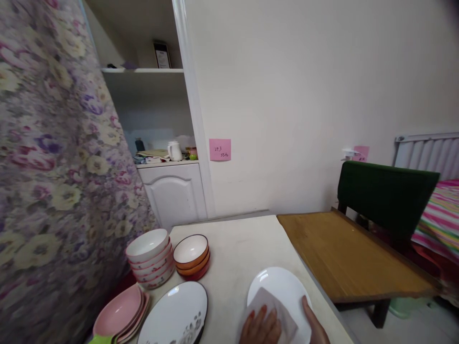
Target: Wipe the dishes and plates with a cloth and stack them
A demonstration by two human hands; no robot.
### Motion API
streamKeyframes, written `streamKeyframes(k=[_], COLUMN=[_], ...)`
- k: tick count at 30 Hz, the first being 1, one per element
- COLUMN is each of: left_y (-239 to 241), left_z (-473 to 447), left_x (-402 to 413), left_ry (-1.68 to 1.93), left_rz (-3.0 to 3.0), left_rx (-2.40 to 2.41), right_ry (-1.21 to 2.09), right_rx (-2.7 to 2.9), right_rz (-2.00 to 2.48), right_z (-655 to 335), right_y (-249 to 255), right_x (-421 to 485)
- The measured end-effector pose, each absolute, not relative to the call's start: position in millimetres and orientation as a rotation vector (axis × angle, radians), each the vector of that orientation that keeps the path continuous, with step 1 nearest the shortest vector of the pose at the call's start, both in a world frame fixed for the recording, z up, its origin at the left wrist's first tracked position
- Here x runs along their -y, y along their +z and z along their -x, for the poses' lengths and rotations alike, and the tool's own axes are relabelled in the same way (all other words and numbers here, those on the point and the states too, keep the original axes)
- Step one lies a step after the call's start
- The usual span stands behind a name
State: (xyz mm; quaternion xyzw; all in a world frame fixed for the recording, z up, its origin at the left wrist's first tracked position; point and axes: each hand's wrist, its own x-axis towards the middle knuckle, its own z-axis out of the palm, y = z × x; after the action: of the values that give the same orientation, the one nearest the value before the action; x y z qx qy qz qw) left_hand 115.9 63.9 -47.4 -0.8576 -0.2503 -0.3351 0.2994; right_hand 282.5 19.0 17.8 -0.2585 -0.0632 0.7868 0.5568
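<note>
A round white plate [281, 279] is at the front right of the white table. My left hand [261, 327] presses a thin white paper napkin [283, 313] against the plate's face, with the fingers bent over the paper. At the plate's right rim, my right hand [316, 326] grips the edge with its thumb on top; its other fingers are hidden below. Left of the plate lies a large white oval dish [175, 310] with a dark rim and grey leaf pattern.
Stacked white bowls [148, 246] with pink rims, orange-brown bowls [191, 253] and pink dishes [118, 313] line the left side. A floral curtain [64, 167] hangs there. To the right stand a brown wooden table [351, 255] and a green chair back [385, 196].
</note>
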Motion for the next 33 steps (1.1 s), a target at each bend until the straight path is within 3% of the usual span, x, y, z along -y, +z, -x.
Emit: streamKeyframes(k=[5, 8, 12, 16, 21, 26, 30, 33], left_y=[-55, -51, -14, 12, -37, -41, 1, 5], left_z=[-122, -146, -154, -132, -140, -167, -152, -133], left_x=[-64, -62, -64, -68, -66, -60, -64, -66], left_ry=[-0.791, -0.711, -0.563, -0.452, -0.293, -0.434, -0.491, -0.525], left_rz=[2.182, 2.411, 2.844, 2.905, 2.903, 2.95, 3.011, 2.902], left_rx=[0.858, 0.805, 0.998, 1.344, 1.317, 1.027, 1.317, 1.636], right_ry=[1.773, 1.691, 1.539, 1.576, 1.603, 1.587, 1.586, 1.564], right_rx=[0.2, 0.191, 0.249, 0.305, 0.25, 0.247, 0.292, 0.285], right_rz=[0.739, 0.846, 0.879, 0.824, 0.891, 0.896, 0.875, 0.923], right_z=[-283, -286, -286, -284, -287, -286, -280, -279], right_y=[6, -19, -34, -21, -14, -17, -12, -10], right_x=[-21, -28, -34, -30, -27, -29, -28, -24])
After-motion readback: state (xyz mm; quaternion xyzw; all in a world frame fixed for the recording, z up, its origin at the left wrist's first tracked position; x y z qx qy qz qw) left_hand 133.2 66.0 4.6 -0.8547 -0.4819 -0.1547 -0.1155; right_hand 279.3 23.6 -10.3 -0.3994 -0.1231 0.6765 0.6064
